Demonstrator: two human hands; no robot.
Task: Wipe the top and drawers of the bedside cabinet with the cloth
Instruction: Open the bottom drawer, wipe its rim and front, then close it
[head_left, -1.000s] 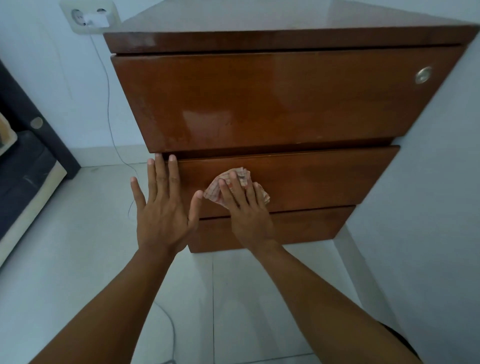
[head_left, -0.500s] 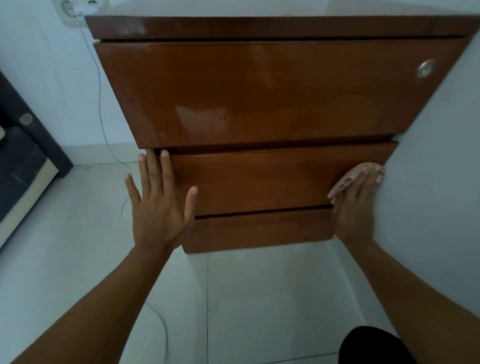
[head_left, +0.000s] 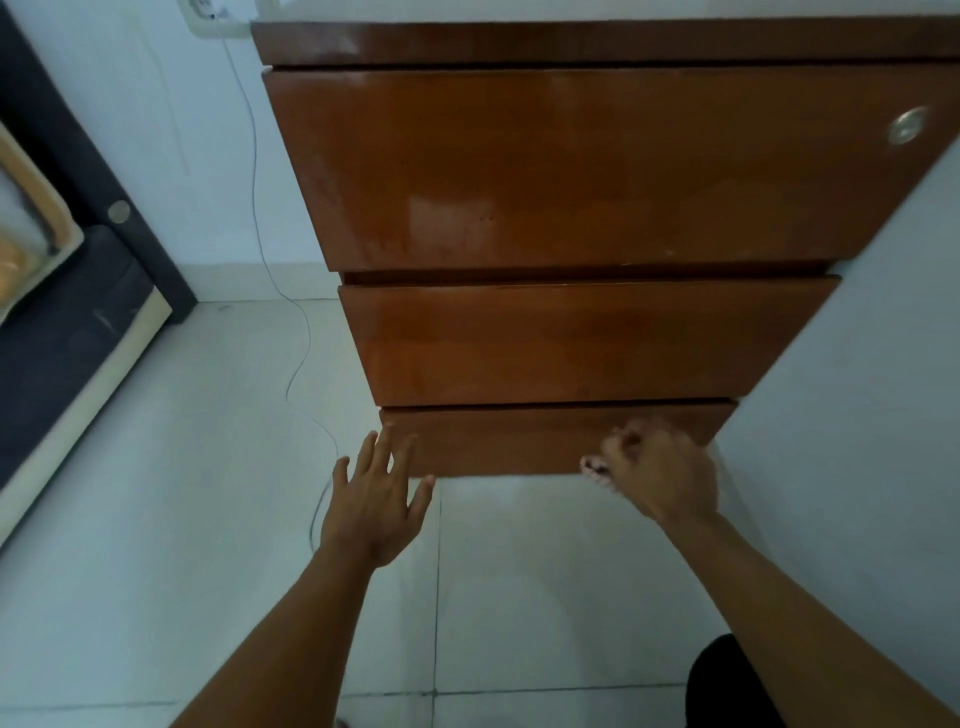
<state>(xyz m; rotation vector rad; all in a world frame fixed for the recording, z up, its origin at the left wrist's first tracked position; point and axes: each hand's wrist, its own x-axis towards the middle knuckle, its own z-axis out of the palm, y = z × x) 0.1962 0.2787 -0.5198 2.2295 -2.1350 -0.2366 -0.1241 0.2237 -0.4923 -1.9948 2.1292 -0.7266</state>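
The cloth (head_left: 594, 466) is held in the right hand (head_left: 662, 480). Only a small pale part of it is seen, at the 9 o'clock side of the knuckles. The grip of this hand is closed round the cloth, with the fingers curled. The hand is blurred, so finer detail cannot be told. It is set against the front of the bottom drawer (head_left: 519, 441), toward the drawer's 3 o'clock end.

The left hand (head_left: 374, 501) is placed at the 9 o'clock end of the same drawer. Its grip is open, with the fingers straight and spread, and nothing is held. The fingertips overlap the drawer's lower corner; whether contact is made cannot be told.

The bedside cabinet (head_left: 571, 44) is built of glossy brown wood. The middle drawer (head_left: 571, 343) and the top drawer (head_left: 571, 166) are stacked at 12 o'clock from the bottom drawer. A round metal lock (head_left: 906, 126) is fitted near the 3 o'clock end of the top drawer.

The cabinet is set on a pale tiled floor (head_left: 156, 519), against a wall (head_left: 857, 415) at 3 o'clock. A thin cable (head_left: 298, 358) is run from a wall socket (head_left: 213, 21) down to the floor at 9 o'clock. Dark furniture (head_left: 62, 332) is seen further out at 9 o'clock.
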